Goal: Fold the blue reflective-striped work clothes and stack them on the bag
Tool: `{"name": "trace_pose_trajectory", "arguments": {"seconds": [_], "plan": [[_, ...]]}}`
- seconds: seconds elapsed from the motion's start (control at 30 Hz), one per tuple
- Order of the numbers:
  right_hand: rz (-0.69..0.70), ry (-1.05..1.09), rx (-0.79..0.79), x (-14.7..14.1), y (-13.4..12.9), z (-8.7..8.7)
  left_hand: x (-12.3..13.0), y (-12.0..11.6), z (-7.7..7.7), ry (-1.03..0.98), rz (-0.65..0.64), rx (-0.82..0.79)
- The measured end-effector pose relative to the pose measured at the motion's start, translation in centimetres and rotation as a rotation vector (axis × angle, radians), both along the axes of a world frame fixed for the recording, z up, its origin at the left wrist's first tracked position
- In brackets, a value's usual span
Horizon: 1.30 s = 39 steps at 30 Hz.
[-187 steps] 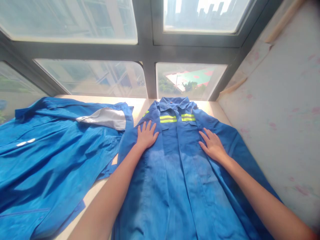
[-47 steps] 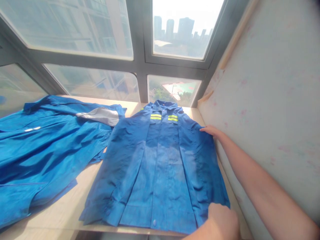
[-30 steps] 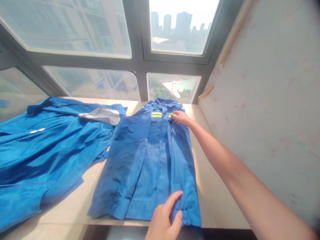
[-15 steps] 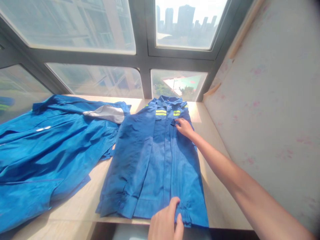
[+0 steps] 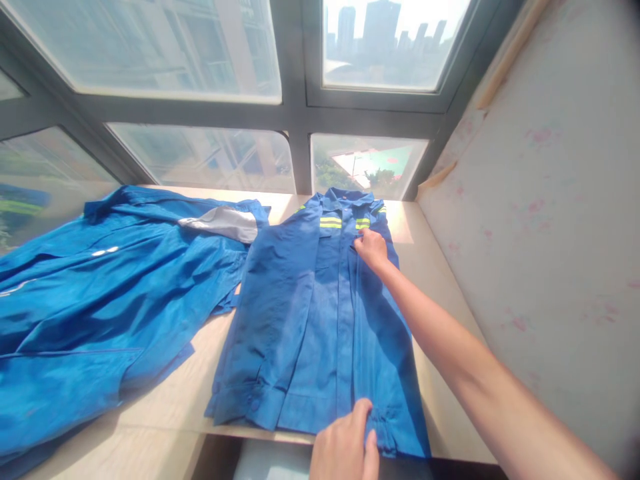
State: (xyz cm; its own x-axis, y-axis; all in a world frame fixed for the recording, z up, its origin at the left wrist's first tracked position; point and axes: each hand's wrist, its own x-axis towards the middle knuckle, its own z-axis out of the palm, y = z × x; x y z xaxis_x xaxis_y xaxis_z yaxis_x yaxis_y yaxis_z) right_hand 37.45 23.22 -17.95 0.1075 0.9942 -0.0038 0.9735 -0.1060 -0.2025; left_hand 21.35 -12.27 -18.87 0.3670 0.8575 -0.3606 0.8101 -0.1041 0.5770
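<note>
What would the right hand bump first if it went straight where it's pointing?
Probably the front strip of the striped jacket. The right hand pinches the jacket just beside that strip, but depth is hard to judge.

The held jacket (image 5: 323,327) is matt cloth, the ledge (image 5: 160,393) smooth and probably wood.

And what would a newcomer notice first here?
The eye would probably fall on the blue jacket in the middle, with yellow stripes across its chest. The right hand pinches it just below them, and the left hand is at its lower edge. Another blue garment lies at the left.
</note>
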Motion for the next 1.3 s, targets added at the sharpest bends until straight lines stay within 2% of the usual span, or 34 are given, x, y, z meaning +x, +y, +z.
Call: {"name": "trace_pose_trajectory", "arguments": {"seconds": [0.27,0.33,0.43,0.5,0.6,0.7,0.8,0.9,1.0,1.1,1.2,1.3], "plan": [[0.021,-0.046,-0.080,-0.1,-1.2,-0.7,0.0,0.0,0.4,-0.016,-0.008,0.071],[0.005,-0.043,-0.046,0.0,-1.1,-0.5,-0.1,-0.2,0.3,-0.032,-0.004,0.098],[-0.022,-0.029,0.086,-0.4,-1.1,-0.3,-0.3,-0.7,0.1,-0.053,0.017,0.131],[0.024,-0.023,0.121,-0.9,-1.4,-0.9,-0.4,-1.0,-0.2,-0.022,0.037,0.140],[0.116,-0.060,0.086,-1.8,-2.2,-2.5,-0.5,-1.7,-0.9,0.111,0.043,0.164],[0.129,-0.108,0.077,-1.9,-2.8,-3.8,-0.7,-2.2,-1.2,0.170,0.041,0.192],[0.146,-0.124,0.043,-1.5,-2.8,-3.6,-1.7,-1.8,-0.6,0.067,0.089,0.174],[0.140,-0.134,0.100,-2.0,-2.6,-2.4,-4.8,-0.1,0.7,-0.066,0.205,0.187],[0.236,-0.105,0.181,-4.8,-2.6,-0.9,-9.9,1.8,1.1,-0.015,0.446,0.440],[0.398,-0.035,0.186,-10.0,-2.7,0.3,-15.1,3.1,0.1,0.165,0.647,0.623],[0.484,0.049,0.148,-16.4,-2.6,1.4,-18.3,3.4,-1.2,0.261,0.728,0.545],[0.471,0.121,0.113,-22.7,-2.1,2.1,-19.7,3.1,-2.1,0.226,0.772,0.420]]}}
